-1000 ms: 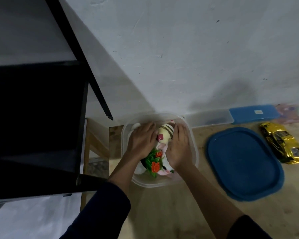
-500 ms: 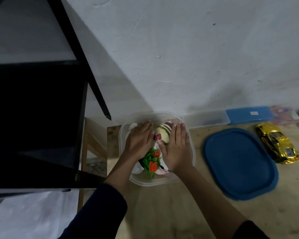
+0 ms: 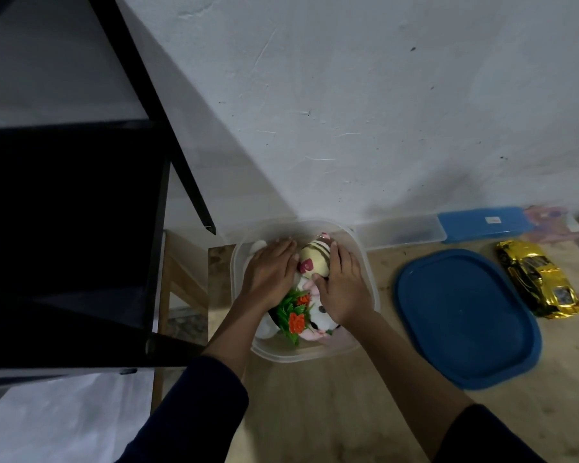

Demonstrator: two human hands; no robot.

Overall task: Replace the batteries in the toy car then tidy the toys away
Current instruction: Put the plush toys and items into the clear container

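**Pale wooden tabletop (image 3: 331,402): toys pressed into the tub, car left outside**

Against a white plaster wall (image 3: 348,111), a clear plastic tub (image 3: 295,357) sits at the table's left end. It holds a cream striped plush toy (image 3: 315,260), other soft toys and a green plastic plant with orange flowers (image 3: 290,309). The left hand (image 3: 269,274) and right hand (image 3: 343,289) lie flat either side of the cream toy, fingers straight, gripping nothing. They are probably squashing the pile low enough to take a lid. The blue oval plastic lid (image 3: 462,315) lies just right of the tub, within reach. The shiny gold toy car (image 3: 538,279) rests beyond the lid, outside the tub. Whether its batteries have been changed cannot be told.
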